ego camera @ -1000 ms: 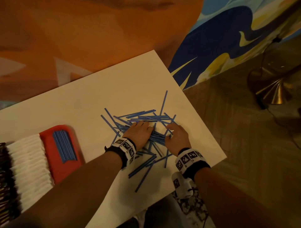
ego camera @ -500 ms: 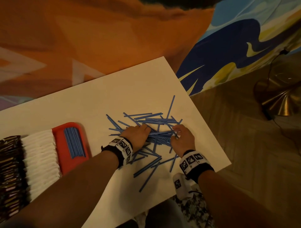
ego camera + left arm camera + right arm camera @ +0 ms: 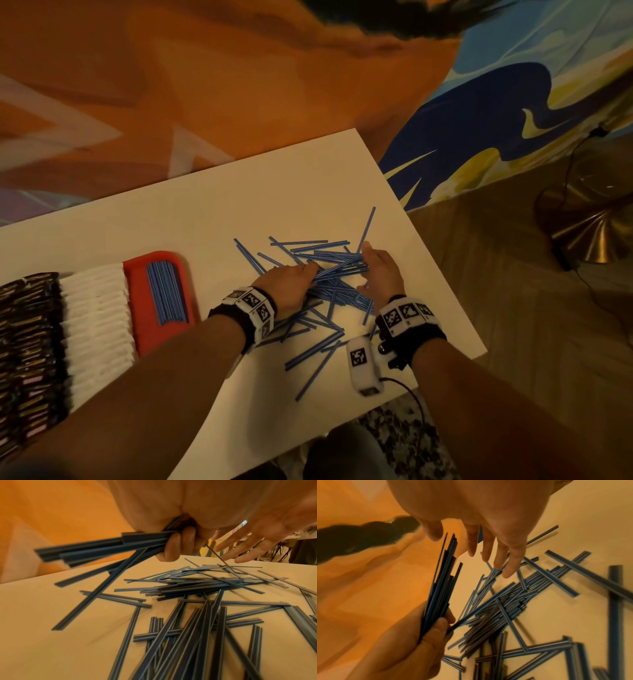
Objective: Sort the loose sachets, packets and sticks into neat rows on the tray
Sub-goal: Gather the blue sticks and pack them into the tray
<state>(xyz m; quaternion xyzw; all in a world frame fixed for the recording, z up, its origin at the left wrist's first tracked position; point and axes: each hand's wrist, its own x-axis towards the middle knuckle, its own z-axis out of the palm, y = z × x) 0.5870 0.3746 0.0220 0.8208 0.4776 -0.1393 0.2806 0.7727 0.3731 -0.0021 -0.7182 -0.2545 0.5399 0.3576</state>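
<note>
A loose pile of thin blue sticks [image 3: 329, 291] lies crisscrossed on the white table [image 3: 239, 212]. My left hand [image 3: 291, 282] grips a bundle of blue sticks [image 3: 102, 549] just above the pile; the same bundle [image 3: 441, 581] shows upright in the right wrist view. My right hand [image 3: 380, 270] hovers at the bundle's far end with fingers [image 3: 496, 558] straight, holding nothing. At the left, the red tray [image 3: 137, 274] holds a neat row of blue sticks [image 3: 168, 291], a row of white sachets [image 3: 96, 325] and a row of dark packets [image 3: 27, 342].
The table's right edge [image 3: 445, 291] runs just past my right hand, with wooden floor beyond. A brass lamp base [image 3: 589, 222] and its cable stand on the floor at the right. A white tagged device [image 3: 363, 366] hangs under my right wrist.
My left hand has closed round a bundle of sticks and raised it off the pile. My right hand has opened and shifted to the bundle's far end.
</note>
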